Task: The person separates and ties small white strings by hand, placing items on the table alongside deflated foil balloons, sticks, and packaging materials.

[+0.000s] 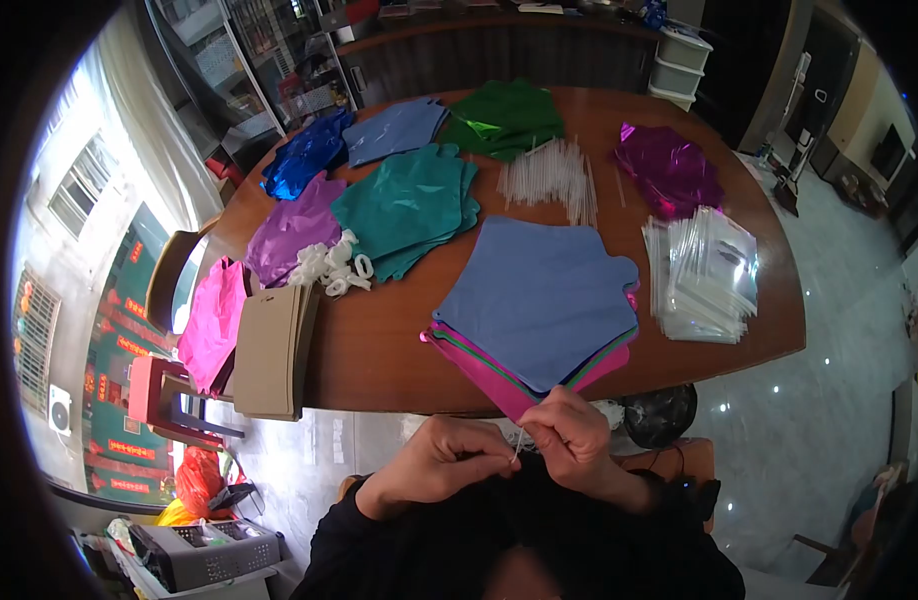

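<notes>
Close to my body, below the table's front edge, my left hand pinches the lower end of a thin white stick. My right hand is closed around the upper part of that stick, beside the bottom tip of a stack of flat foil sheets. Blue-grey sheet lies on top of this stack, with green and pink sheets showing beneath it. Whether my right fingers also touch the stack's tip cannot be made out.
On the wooden table lie teal sheets, green sheets, purple sheets, white sticks, clear packets, white rings and brown cardboard. A grey basket stands at lower left.
</notes>
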The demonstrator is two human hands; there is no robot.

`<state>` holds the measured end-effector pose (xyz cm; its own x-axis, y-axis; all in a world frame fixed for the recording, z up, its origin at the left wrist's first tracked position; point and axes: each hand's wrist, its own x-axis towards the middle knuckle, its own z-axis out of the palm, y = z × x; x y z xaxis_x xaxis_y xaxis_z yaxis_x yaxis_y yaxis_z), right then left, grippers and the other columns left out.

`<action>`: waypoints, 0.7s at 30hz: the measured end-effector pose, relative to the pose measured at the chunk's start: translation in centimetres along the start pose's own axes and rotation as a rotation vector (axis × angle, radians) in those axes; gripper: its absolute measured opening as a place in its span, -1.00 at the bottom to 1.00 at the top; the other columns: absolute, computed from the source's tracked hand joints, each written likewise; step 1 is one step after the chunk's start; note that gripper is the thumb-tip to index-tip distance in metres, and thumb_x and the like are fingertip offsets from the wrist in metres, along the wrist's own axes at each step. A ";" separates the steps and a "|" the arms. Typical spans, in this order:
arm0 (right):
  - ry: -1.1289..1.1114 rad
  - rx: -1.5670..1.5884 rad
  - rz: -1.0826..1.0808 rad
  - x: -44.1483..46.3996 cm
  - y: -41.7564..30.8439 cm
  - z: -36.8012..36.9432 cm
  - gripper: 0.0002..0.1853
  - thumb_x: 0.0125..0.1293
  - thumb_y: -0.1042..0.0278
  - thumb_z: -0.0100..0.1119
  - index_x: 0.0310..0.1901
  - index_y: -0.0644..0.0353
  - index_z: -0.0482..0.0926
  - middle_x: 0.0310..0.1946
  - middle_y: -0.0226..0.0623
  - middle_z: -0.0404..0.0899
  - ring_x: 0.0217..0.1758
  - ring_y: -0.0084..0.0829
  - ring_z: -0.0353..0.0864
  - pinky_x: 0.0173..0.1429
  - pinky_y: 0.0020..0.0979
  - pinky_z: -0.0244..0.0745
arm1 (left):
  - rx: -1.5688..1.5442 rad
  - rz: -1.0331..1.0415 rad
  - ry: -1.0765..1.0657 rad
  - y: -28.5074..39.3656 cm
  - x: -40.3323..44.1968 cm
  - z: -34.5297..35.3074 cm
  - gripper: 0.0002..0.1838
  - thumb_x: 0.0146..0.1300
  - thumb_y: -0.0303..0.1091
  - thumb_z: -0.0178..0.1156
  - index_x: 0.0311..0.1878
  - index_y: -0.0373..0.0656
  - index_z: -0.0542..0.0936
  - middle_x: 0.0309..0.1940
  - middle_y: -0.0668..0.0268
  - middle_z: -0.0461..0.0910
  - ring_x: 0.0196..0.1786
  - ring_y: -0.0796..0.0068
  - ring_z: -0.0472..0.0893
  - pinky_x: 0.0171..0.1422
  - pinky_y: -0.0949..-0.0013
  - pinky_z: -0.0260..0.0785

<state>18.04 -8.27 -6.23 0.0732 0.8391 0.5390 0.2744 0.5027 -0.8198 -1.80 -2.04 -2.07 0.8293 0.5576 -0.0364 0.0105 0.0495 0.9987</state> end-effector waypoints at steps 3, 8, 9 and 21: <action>-0.105 0.057 0.006 0.3 -0.1 0.1 -0.89 0.26 0.68 0.24 -0.22 0.27 0.66 -0.47 -0.38 0.46 -0.51 -0.45 0.32 -0.39 -0.44 0.25 | -0.142 0.106 0.111 0.1 0.1 0.5 -0.83 0.21 -0.72 0.19 -0.20 -0.39 0.73 -0.24 0.16 0.77 -0.32 0.48 0.62 -0.22 0.51 0.40; -0.263 0.124 -0.045 0.0 0.5 0.0 -0.91 0.30 0.66 0.23 -0.22 0.27 0.65 -0.46 -0.36 0.52 -0.50 -0.44 0.35 -0.40 -0.42 0.27 | -0.025 0.270 0.370 -0.7 1.3 1.1 -0.83 0.26 -0.69 0.20 -0.18 -0.35 0.74 -0.27 0.21 0.75 -0.34 0.51 0.58 -0.22 0.53 0.37; -0.287 0.132 -0.073 0.0 0.9 0.1 -0.91 0.30 0.65 0.23 -0.22 0.27 0.65 -0.47 -0.36 0.52 -0.50 -0.44 0.36 -0.39 -0.42 0.28 | 0.107 0.296 0.443 -0.9 1.6 1.0 -0.83 0.28 -0.68 0.20 -0.17 -0.34 0.75 -0.28 0.22 0.75 -0.35 0.53 0.56 -0.23 0.55 0.35; -0.109 0.113 0.046 0.7 0.0 -0.9 -0.95 0.27 0.64 0.28 -0.29 0.28 0.63 -0.52 -0.37 0.50 -0.54 -0.38 0.31 -0.39 -0.38 0.27 | -0.019 0.222 -0.084 -0.9 1.0 -0.2 -0.75 0.16 -0.72 0.22 -0.13 -0.33 0.77 -0.27 0.18 0.77 -0.34 0.46 0.59 -0.23 0.50 0.37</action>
<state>18.95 -7.86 -5.69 -0.0227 0.8763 0.4812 0.1632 0.4781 -0.8630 -1.09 -1.38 -3.06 0.8535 0.4861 0.1877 -0.1868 -0.0508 0.9811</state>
